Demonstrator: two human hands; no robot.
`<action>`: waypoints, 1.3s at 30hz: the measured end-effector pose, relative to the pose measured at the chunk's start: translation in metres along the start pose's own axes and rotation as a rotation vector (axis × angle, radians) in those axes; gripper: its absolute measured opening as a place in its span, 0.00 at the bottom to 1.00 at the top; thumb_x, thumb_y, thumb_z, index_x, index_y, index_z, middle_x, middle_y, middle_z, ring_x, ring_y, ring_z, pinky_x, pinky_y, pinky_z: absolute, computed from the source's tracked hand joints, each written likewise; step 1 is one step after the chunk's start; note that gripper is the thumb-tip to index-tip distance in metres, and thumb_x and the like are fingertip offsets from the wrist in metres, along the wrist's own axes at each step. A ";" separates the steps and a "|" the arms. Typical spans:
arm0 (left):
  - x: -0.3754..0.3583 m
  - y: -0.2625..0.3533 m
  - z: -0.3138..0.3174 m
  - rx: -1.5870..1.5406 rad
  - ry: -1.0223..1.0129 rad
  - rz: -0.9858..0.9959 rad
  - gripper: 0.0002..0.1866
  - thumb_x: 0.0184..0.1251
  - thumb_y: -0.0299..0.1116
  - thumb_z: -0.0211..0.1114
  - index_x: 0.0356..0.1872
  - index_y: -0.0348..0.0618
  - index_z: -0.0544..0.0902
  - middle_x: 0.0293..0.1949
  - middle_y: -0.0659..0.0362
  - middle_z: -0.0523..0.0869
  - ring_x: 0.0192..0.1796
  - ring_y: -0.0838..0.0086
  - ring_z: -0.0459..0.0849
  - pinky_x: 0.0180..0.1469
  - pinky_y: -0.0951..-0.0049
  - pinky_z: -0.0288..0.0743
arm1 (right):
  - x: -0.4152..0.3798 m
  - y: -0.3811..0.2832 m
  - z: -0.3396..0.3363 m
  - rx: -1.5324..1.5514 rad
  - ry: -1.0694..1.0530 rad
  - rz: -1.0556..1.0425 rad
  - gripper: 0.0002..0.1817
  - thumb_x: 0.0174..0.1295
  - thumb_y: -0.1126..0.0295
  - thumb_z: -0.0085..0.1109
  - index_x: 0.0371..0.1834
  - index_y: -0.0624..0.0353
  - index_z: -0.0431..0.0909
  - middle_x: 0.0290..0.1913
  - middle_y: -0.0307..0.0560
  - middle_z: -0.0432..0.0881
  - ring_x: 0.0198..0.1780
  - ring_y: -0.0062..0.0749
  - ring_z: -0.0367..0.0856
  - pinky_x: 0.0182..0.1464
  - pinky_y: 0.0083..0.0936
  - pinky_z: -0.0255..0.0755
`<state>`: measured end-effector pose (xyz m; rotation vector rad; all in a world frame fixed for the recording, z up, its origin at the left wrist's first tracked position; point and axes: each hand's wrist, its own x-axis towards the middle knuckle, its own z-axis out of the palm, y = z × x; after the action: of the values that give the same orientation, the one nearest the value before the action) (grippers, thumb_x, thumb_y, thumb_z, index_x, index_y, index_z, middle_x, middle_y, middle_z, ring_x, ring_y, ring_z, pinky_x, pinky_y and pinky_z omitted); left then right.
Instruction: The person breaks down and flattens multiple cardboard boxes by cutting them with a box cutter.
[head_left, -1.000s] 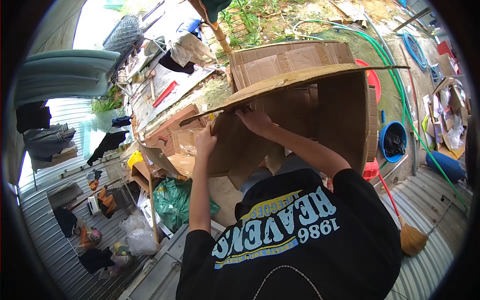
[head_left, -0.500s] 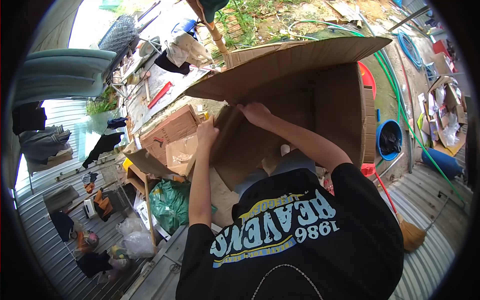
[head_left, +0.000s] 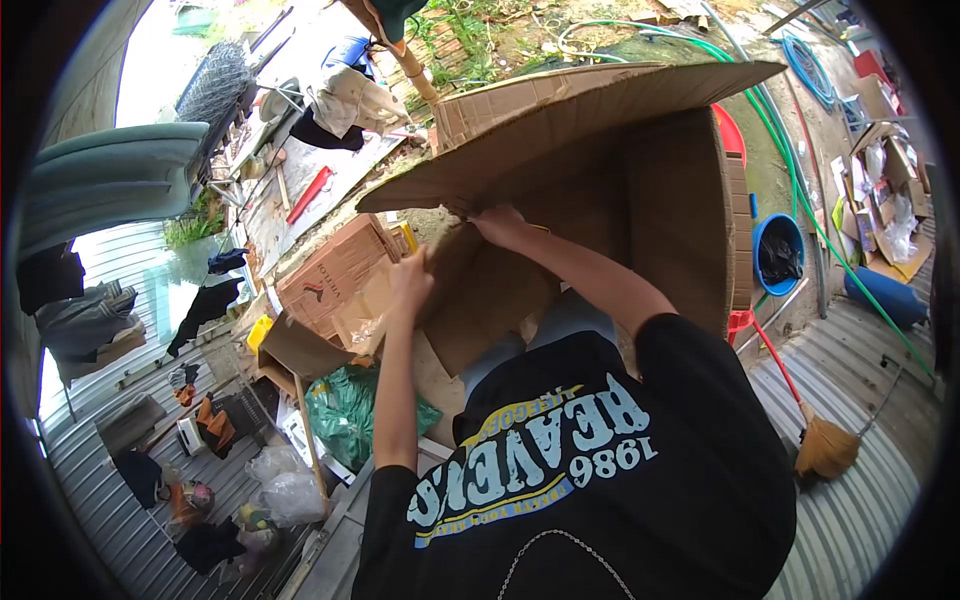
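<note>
A large brown cardboard box [head_left: 682,205] stands open in front of my body, its long upper flap [head_left: 570,130] slanting across the top. My right hand [head_left: 500,226] is closed on the cardboard at the box's near-left corner, just under that flap; its fingertips are partly hidden in shadow. My left hand [head_left: 411,282] is wrapped round the outer edge of the box's left side flap, a little lower and to the left. It is slightly smeared by motion.
Left of the box lie another carton [head_left: 335,280], a green plastic bag [head_left: 345,415] and a wooden stick [head_left: 308,435]. On the right are a blue bucket [head_left: 779,265], a broom [head_left: 828,452] and a green hose [head_left: 795,165]. Clothes [head_left: 345,100] hang at upper left.
The view has shifted slightly. The left side flap has tilted with my left hand, while my right hand stays at the box's corner under the upper flap.
</note>
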<state>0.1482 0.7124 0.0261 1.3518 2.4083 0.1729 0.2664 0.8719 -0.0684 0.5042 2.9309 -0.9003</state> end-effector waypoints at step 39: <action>-0.305 0.172 -0.143 -0.259 0.252 -0.278 0.14 0.50 0.27 0.58 0.40 0.35 0.79 0.41 0.47 0.81 0.43 0.58 0.81 0.41 0.72 0.75 | 0.049 0.139 0.037 -0.169 -0.093 0.289 0.19 0.58 0.63 0.42 0.54 0.43 0.66 0.47 0.53 0.72 0.38 0.50 0.78 0.37 0.42 0.72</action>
<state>0.3750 0.5569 0.2864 0.9162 2.6349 0.5875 0.2620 0.9744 -0.1807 0.8213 2.7216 -0.6181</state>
